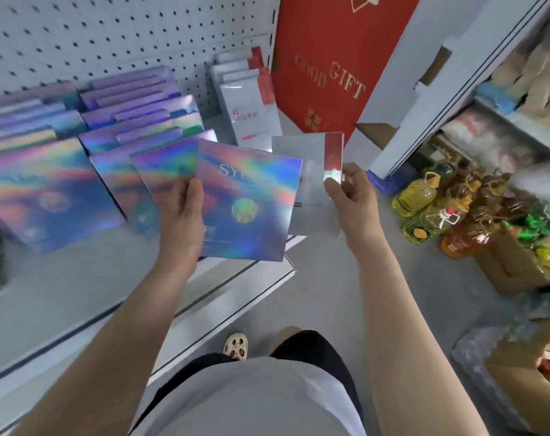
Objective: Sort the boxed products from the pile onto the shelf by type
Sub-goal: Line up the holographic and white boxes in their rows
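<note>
Here, grey shelf [78, 294], pegboard [110, 33] behind, holographic boxes [47, 190] stacked.

Left hand [185, 212] at frame centre grips a holographic box [251, 196] by its left edge, thumb on front. Right hand [352, 199] pinches a silver box with red corner [308, 171], just right of it. Rows of holographic boxes [88, 146] stand on the shelf [63, 294], left. White-and-red boxes [248, 102] upper centre, beside a red gift bag [327, 58]. Oil bottles [424, 199] on the floor, right.
</note>
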Demonstrator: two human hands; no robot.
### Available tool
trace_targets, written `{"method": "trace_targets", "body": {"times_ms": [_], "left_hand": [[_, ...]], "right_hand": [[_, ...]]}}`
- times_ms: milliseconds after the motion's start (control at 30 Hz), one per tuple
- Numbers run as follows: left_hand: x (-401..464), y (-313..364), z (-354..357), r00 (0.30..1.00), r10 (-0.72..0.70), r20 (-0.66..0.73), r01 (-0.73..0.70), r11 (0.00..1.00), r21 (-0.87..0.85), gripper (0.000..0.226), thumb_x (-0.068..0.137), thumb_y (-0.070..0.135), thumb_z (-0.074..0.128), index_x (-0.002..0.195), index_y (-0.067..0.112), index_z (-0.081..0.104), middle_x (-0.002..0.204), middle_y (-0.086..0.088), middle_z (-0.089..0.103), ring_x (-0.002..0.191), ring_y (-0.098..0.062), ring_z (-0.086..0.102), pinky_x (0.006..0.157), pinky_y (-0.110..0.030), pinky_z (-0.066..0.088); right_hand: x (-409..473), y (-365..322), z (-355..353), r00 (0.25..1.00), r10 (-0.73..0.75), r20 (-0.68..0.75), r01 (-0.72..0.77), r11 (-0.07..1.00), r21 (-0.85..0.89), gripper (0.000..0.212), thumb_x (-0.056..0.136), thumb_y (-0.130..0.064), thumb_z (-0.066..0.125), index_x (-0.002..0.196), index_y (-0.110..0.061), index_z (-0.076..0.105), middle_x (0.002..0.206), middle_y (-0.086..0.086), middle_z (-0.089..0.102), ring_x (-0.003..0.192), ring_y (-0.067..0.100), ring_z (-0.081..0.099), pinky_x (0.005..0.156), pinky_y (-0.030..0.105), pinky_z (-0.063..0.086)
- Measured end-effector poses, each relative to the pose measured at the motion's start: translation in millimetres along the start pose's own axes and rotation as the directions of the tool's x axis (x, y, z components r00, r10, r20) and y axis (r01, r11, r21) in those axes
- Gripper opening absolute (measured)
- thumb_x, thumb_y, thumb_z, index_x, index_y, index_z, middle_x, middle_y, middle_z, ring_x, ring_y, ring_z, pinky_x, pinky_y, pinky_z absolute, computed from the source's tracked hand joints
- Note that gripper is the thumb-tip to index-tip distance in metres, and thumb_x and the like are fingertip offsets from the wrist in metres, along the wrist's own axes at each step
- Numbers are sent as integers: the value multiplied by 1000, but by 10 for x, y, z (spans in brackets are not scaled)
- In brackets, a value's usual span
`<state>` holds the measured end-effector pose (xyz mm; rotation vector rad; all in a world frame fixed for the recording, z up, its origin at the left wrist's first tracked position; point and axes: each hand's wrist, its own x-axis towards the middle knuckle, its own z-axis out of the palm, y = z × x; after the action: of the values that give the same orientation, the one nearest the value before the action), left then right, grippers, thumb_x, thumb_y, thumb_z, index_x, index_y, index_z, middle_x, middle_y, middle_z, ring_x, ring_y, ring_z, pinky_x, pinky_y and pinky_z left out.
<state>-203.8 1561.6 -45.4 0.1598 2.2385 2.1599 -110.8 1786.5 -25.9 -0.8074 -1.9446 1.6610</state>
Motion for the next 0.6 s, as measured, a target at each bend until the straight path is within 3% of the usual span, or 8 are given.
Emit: {"method": "trace_targets", "body": {"times_ms": [100,167,233,400,467,533,600], "left_hand": [[83,-11,90,996,-22,-89,23,1000,12,24,104,21,43,84,30,54,88,15,57,76,11,52,77,-9,40],[121,-54,142,984,-51,-172,53,999,10,22,102,29,46,83,32,56,86,12,57,78,0,51,80,-18,40],[111,-97,193,964,-75,-255,79,997,5,23,96,40,46,78,34,59,80,9,55,74,-10,46,72,-31,39],[-20,-133,417,895,-69,-441,68,998,-18,26,97,36,46,74,27,54,76,4,49,71,-10,40,66,-30,34],[-72,-145,541,855,-110,-507,84,994,-75,27,101,28,46,75,25,54,72,11,51,67,-4,42,62,-22,37],[-124,-149,658,814,-150,-561,96,988,-125,28,104,19,44,78,23,54,67,17,52,62,2,43,59,-15,38],[-162,-151,731,790,-170,-589,101,984,-148,28,104,18,43,79,22,55,62,20,54,60,4,43,59,-13,38]], "right_hand": [[525,35,106,993,-15,115,18,1000,-19,25,95,-9,61,120,-9,57,74,-4,65,62,7,60,61,25,50],[893,44,210,982,-20,187,26,999,-33,25,94,-11,61,118,-12,56,76,-5,65,65,6,60,65,30,51],[1255,46,329,967,-6,255,18,999,-42,23,95,-10,61,116,-15,54,81,-5,66,69,6,62,71,34,53],[2042,140,562,877,30,480,25,994,-107,36,78,-19,67,109,-31,54,103,8,68,95,24,64,89,53,53],[2234,167,643,858,45,512,31,990,-138,42,80,-9,69,117,-23,54,106,7,67,95,20,65,86,44,55],[2387,167,707,846,25,533,83,980,-178,44,84,-1,70,124,-11,54,103,3,65,86,9,63,75,24,53],[2530,183,774,837,-7,547,153,963,-223,43,86,0,69,125,-7,54,103,1,64,84,7,61,67,13,48]]}}
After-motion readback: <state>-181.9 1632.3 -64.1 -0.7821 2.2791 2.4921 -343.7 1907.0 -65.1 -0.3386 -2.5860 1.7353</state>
